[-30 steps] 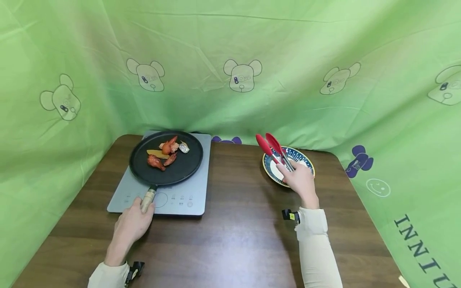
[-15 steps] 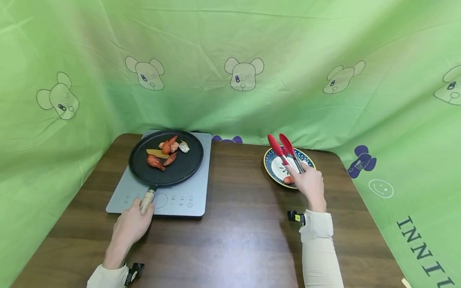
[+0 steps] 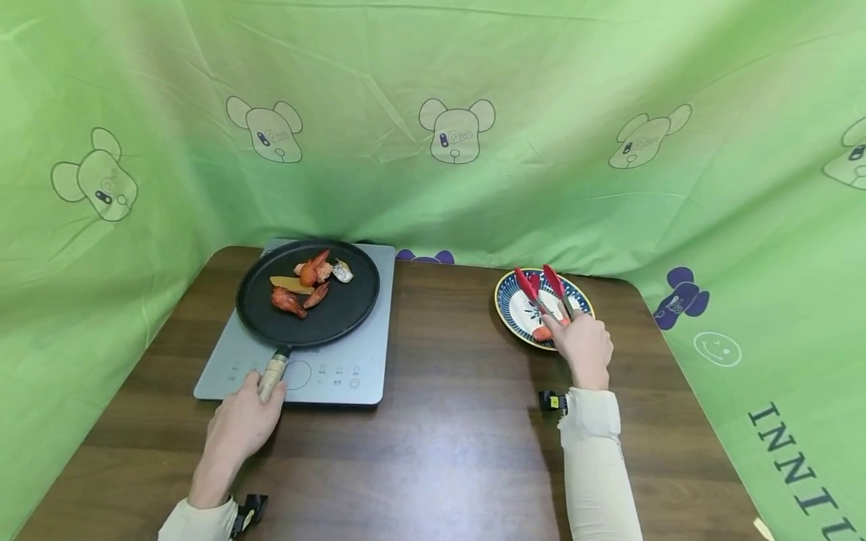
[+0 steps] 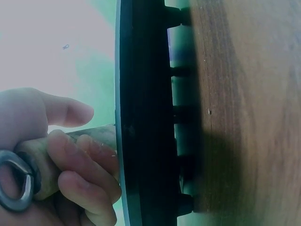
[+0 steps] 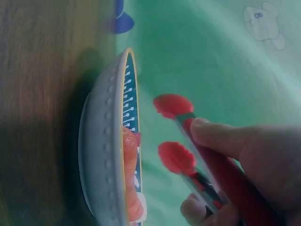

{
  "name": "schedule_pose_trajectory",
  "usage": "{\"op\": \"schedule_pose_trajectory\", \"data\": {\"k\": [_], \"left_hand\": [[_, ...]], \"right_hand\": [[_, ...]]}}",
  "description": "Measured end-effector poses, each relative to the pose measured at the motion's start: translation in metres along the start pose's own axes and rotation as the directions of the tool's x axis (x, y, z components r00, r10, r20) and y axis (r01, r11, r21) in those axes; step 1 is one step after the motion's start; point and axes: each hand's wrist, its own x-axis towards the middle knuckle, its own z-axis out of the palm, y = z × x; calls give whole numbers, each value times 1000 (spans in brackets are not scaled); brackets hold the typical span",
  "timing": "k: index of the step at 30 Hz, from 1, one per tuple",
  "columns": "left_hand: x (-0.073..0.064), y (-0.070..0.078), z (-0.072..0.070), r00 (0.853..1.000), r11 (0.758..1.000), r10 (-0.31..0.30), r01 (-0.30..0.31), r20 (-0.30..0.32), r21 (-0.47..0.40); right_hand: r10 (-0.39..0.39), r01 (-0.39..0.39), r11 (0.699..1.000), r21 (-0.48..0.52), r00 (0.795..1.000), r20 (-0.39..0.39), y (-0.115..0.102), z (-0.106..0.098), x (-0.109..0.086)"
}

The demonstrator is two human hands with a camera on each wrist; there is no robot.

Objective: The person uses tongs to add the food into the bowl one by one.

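Note:
In the head view my left hand (image 3: 245, 422) grips the pale handle (image 3: 273, 374) of a round black frying pan (image 3: 325, 327). Its fingers wrap the handle, whose metal hanging ring (image 4: 23, 188) shows in the left wrist view. On the right, my right hand (image 3: 585, 349) holds red-tipped tongs (image 5: 175, 105) above a blue-patterned, yellow-rimmed dish (image 5: 101, 150). The two tong heads stand apart with nothing between them. A reddish-orange, sausage-like piece (image 5: 130, 165) lies in the dish, and a small red piece (image 3: 534, 281) shows behind the tongs.
A grey induction cooker (image 3: 368, 353) carries the pan. In the pan lie a drumstick (image 3: 287, 302), a yellow wedge (image 3: 291, 285), a silvery piece (image 3: 342, 271) and other reddish food. Green cloth (image 3: 379, 180) hangs behind and beside the wooden table (image 3: 446, 391).
My right hand has moved to the right, and the tongs have come down closer over the dish. My left hand keeps its grip on the pan handle. The head view has shifted slightly.

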Motion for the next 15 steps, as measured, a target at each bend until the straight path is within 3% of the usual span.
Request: {"op": "schedule_pose_trajectory", "data": {"k": [15], "left_hand": [[0,1,1,1000,1000,2,-2,-15,-4]], "right_hand": [[75,-68,996,-63,991,112,4,8,11]]}}
